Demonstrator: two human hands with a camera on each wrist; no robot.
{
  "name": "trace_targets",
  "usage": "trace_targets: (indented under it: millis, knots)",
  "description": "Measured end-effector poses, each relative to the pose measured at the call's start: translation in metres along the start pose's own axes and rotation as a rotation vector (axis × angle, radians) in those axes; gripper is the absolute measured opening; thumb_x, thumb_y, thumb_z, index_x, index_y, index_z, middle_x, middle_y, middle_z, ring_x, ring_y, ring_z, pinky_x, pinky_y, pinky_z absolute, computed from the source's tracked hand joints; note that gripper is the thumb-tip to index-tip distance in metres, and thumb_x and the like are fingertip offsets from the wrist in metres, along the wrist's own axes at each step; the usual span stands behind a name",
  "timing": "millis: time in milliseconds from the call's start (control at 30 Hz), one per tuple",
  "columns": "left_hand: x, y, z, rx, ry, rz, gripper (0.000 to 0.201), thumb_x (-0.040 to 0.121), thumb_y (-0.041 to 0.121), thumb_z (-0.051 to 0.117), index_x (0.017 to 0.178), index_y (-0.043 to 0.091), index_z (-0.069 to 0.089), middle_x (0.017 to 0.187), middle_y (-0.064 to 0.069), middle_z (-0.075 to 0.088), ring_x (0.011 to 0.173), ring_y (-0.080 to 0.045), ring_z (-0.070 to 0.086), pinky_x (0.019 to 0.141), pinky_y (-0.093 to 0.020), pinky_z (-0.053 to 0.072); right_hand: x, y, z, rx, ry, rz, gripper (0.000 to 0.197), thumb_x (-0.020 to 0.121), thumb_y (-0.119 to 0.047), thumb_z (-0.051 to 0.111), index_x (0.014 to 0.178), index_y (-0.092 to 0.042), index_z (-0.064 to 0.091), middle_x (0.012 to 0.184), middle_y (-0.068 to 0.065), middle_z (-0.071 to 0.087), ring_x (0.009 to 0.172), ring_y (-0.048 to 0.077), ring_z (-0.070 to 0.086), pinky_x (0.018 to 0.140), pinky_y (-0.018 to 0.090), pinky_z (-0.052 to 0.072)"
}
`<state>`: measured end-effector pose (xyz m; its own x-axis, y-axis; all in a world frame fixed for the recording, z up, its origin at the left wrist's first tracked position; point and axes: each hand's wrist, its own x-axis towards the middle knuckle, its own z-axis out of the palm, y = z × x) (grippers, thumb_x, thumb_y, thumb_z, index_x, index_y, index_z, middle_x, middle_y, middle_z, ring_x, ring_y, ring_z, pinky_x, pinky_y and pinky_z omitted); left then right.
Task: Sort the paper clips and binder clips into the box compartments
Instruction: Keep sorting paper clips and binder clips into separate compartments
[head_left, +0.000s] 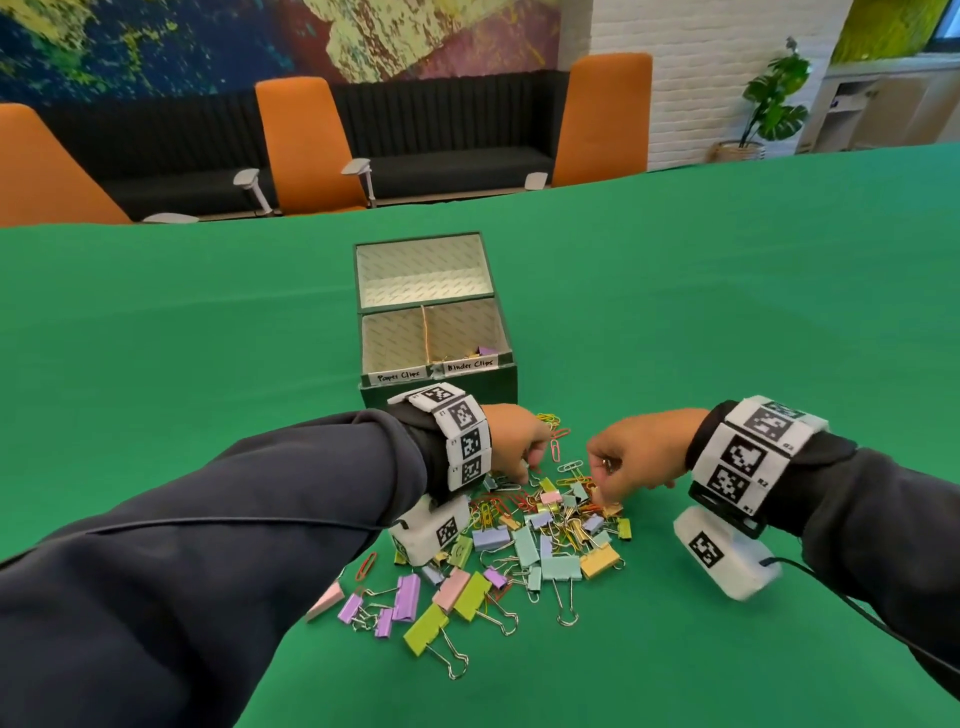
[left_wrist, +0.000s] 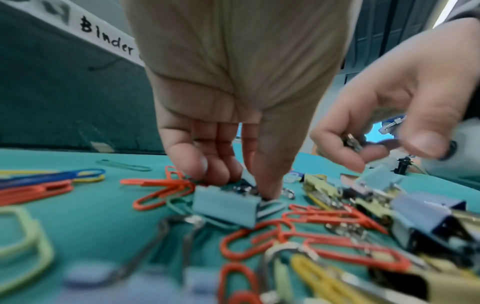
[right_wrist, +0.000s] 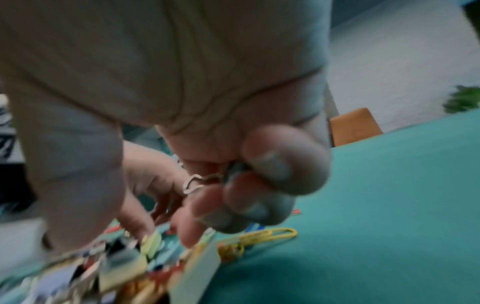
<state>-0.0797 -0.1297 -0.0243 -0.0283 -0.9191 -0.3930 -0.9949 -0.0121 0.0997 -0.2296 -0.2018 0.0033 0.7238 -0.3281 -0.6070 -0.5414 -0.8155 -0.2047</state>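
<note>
Both hands down at the far edge of a mixed pile of clips (head_left: 524, 551) on the green table cover (head_left: 727, 322), just in front of the green box (head_left: 439, 387). Left hand (head_left: 514, 441) with fingers pointing down, fingertips (left_wrist: 200, 164) closing on a pale blue binder clip (left_wrist: 224, 206) that lies among orange paper clips (left_wrist: 161, 190). Right hand (head_left: 631, 457) curled, holding a small metal-handled binder clip (right_wrist: 207, 180) inside the bent fingers (colour of it too blurred to tell) while one finger reaches to the pile. Box with two near compartments, labelled "Paper Clips" (head_left: 399, 376) on left and "Binder Clips" (head_left: 470, 364) on right; a purple binder clip (head_left: 487, 351) and a few other pieces lying in the right one. Larger far compartment (head_left: 423, 270) behind. Orange chairs (head_left: 309, 143) beyond the table
</note>
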Motion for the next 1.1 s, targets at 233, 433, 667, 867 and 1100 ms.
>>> trace_targets:
  millis: [233,433,667,867,1100]
  knots:
    - [-0.010,-0.010,-0.002,0.026,0.058,-0.045,0.024,0.085,0.004,0.052,0.108,0.007,0.059,0.104,-0.009,0.063,0.087,-0.023,0.052,0.075,-0.027,0.037,0.008,-0.009,0.010,-0.136,0.020,0.073,0.038,0.080,-0.030,0.069,0.105,-0.015,0.045,0.084,-0.003,0.048,0.058,0.007,0.040,0.049,0.017,0.032]
    - [-0.018,-0.020,-0.001,0.000,0.091,-0.050,0.016,0.084,0.008,0.055,0.099,0.006,0.062,0.086,0.001,0.054,0.080,-0.016,0.048,0.072,-0.025,0.038,0.009,-0.003,0.013,-0.124,0.037,0.025,0.046,0.079,-0.016,0.071,0.116,-0.012,0.043,0.073,-0.008,0.042,0.068,0.014,0.047,0.052,0.018,0.036]
    - [-0.039,-0.028,-0.015,-0.326,0.386,-0.077,0.012,0.084,0.013,0.061,0.095,0.009,0.063,0.083,0.001,0.059,0.076,-0.012,0.054,0.072,-0.022,0.045,0.013,0.005,0.011,-0.141,0.163,-0.051,0.029,0.078,-0.022,0.066,0.096,-0.018,0.044,0.072,-0.009,0.043,0.072,0.015,0.045,0.055,0.019,0.035]
    - [-0.070,-0.036,-0.006,-0.596,0.508,-0.152,0.020,0.090,0.012,0.052,0.099,0.021,0.066,0.066,0.005,0.058,0.054,-0.001,0.054,0.055,-0.011,0.045,0.020,-0.008,-0.004,-0.090,0.381,-0.212,0.008,0.084,-0.009,0.049,0.083,-0.017,0.050,0.067,-0.009,0.046,0.068,0.015,0.047,0.056,0.018,0.035]
    - [-0.088,-0.043,0.007,-0.737,0.551,-0.178,0.021,0.088,0.002,0.046,0.085,0.021,0.054,0.072,-0.001,0.053,0.063,-0.015,0.059,0.067,-0.037,0.055,0.020,-0.016,-0.014,-0.147,0.351,-0.246,0.025,0.079,-0.009,0.057,0.092,-0.024,0.041,0.068,-0.009,0.040,0.060,0.008,0.039,0.054,0.021,0.031]
